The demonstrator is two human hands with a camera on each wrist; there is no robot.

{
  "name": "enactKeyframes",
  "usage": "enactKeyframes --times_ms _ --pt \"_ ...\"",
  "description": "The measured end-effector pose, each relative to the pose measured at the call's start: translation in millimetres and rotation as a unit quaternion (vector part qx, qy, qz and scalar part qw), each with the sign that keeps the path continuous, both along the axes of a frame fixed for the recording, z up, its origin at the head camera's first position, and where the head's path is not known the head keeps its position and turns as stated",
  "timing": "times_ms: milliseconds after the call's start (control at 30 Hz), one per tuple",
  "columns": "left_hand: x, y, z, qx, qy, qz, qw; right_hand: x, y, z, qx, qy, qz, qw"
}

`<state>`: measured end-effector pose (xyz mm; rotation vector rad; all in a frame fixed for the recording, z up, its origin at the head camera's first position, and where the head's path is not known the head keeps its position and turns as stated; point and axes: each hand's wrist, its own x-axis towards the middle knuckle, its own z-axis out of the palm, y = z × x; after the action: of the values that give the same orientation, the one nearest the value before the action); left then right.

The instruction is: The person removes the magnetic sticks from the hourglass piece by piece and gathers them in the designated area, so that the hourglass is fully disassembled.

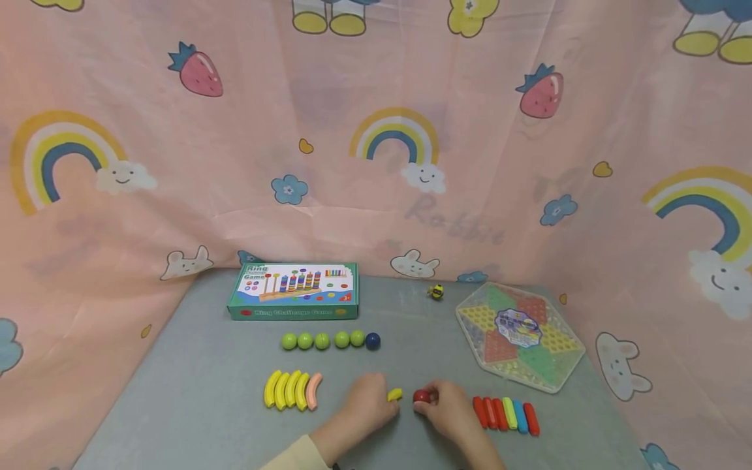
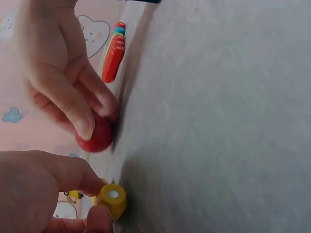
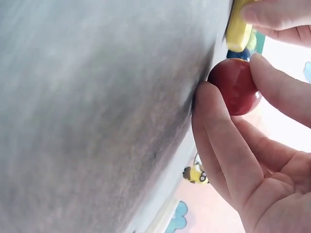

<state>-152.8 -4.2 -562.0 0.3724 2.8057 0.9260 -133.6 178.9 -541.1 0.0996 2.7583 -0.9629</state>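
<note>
My left hand (image 1: 367, 399) pinches a yellow toy banana (image 2: 113, 200) between thumb and fingers, low over the grey table (image 1: 223, 418). The banana's pale-tipped end sticks out past the fingertips. A glossy red ball (image 3: 234, 86) is held between the thumb and fingers of my right hand (image 1: 449, 408), close at the tabletop. Both hands are near each other at the front middle, the banana and ball facing across a small gap. Left of my left hand lie several yellow toy bananas (image 1: 286, 390) in a row, ending in a pink curved piece (image 1: 314, 391).
Green balls (image 1: 322, 341) and a dark blue ball (image 1: 373, 341) line up behind the hands. Right of my right hand lie red, yellow-green and blue sticks (image 1: 499, 414). Farther back are a Ring Challenge Game box (image 1: 294, 313), a small bee figure (image 1: 436, 292) and a hexagonal board case (image 1: 519, 333).
</note>
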Motion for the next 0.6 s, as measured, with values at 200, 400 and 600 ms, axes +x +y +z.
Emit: enactKeyframes --times_ms 200,400,600 --pt "-6.6 -10 -1.9 -0.025 0.028 -0.036 0.9987 0.8 2 -0.3 -0.011 -0.001 0.002 1.0" --pt "-19.1 -23 4.3 -0.043 0.053 -0.225 0.972 0.6 5 0.9 -0.017 0.004 0.013 1.0" --pt "-19.1 -27 12.2 -0.09 0.033 -0.291 0.952 2.4 3 -0.2 -0.018 0.034 0.024 0.999"
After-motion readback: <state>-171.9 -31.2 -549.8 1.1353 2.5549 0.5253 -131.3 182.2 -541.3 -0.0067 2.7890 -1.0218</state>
